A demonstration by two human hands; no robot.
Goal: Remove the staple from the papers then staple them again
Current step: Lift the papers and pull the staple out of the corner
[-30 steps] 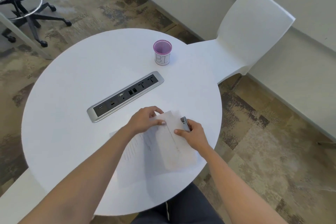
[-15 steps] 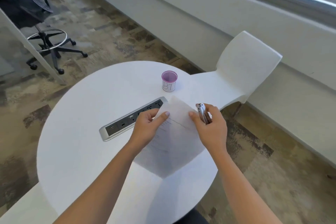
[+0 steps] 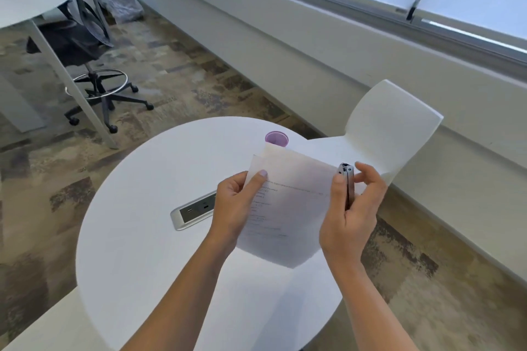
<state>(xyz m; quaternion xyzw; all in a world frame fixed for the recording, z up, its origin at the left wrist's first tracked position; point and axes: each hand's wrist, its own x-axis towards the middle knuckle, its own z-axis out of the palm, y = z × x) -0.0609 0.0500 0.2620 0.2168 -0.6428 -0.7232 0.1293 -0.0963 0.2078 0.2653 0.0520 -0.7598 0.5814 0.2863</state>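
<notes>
Pinched by left hand [image 3: 232,208] at left edge: white printed paper sheets [image 3: 288,202]. Gripped in right hand [image 3: 353,216] at right edge: small silver metal stapler [image 3: 348,179], long axis roughly upright.

both hands hold the papers [image 3: 285,208] up off the round white table [image 3: 142,236], printed side toward the camera. the left hand [image 3: 232,208] grips their left edge, thumb laid across the front. two sheets show, slightly offset at the top left corner. the right hand [image 3: 353,211] pinches a small silver tool [image 3: 348,182] upright at the papers' right edge, thumb on its near side and fingers curled behind. a purple cup [image 3: 276,138] near the table's far edge peeks over the papers' top edge. a silver outlet panel [image 3: 189,212] set in the table's middle is partly hidden by the left hand. a white chair [image 3: 390,128] stands at the table's far right edge.
</notes>
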